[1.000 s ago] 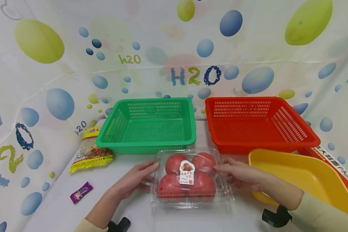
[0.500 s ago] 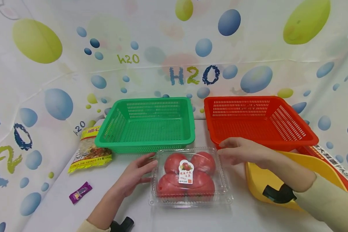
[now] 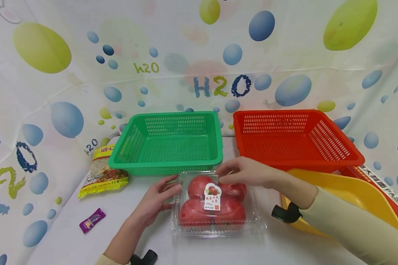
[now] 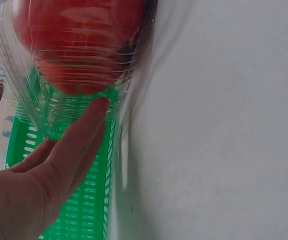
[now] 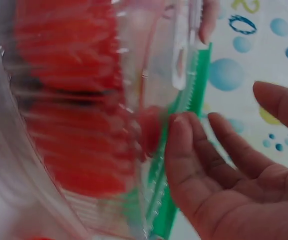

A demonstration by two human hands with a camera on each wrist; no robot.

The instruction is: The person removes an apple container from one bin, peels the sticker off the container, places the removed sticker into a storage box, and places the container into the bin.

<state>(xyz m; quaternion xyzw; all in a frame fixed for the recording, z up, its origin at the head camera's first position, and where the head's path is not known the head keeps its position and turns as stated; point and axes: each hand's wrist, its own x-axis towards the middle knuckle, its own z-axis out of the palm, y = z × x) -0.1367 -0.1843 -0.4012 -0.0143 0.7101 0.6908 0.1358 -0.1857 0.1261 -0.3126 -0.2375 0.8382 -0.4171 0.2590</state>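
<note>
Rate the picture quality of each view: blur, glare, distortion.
Head view: evenly lit and sharp, wide-angle bending at the edges, soft glare on the clear tomato box. Left wrist view: very close, the left hand and box slightly soft, the green basket showing through the plastic. Right wrist view: the tomatoes smear into red streaks, while the right hand stays fairly sharp.

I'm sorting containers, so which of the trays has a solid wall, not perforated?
The yellow tray at the right; the green basket and red basket are perforated.
</note>
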